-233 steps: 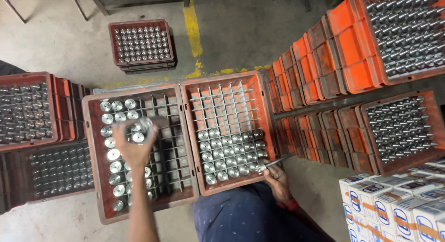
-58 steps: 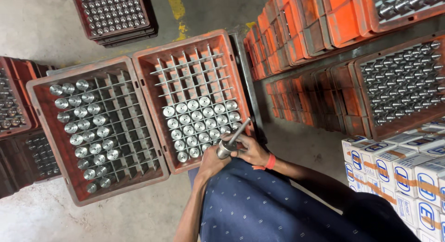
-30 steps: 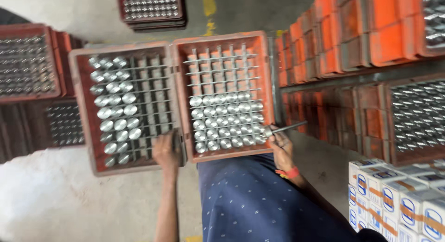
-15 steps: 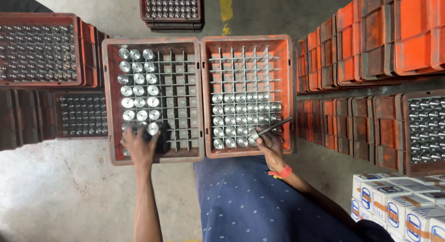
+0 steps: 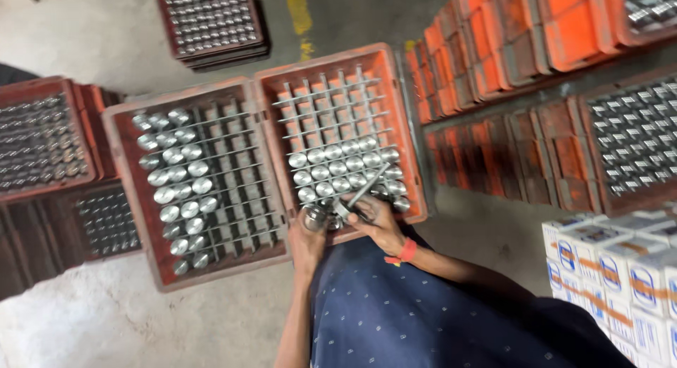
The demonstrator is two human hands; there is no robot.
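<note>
Seen from above, a worker in dark blue patterned cloth (image 5: 423, 318) leans over two orange crates set side by side on a concrete floor (image 5: 92, 326). The left hand (image 5: 308, 235) is closed around a shiny metal cylinder (image 5: 315, 216) at the near edge of the right crate (image 5: 416, 163), just over its rim. The right hand (image 5: 377, 220), an orange band (image 5: 405, 251) at the wrist, grips a thin metal rod (image 5: 361, 190) that slants up and away across the near rows of cylinders; its near end lies close to the held piece, though whether they touch cannot be told.

In the right crate, the cylinders (image 5: 345, 174) fill only the rows nearest the worker; the far half of its divider grid stands bare. The left crate (image 5: 120, 170) touches it along one long wall and holds cylinders in its left columns, the cells on its right side unfilled.

Bare floor lies open in front of the left crate and to the worker's left. To the right, a narrow strip of floor separates the right crate from stacked orange crates (image 5: 493, 71), with white cartons (image 5: 613, 262) just beside the worker's right arm. Further left, darker crates of parts (image 5: 42, 142) crowd the left crate's edge. Beyond, well apart, a stack of filled crates (image 5: 211, 22) stands beside a yellow floor line (image 5: 300, 15).
</note>
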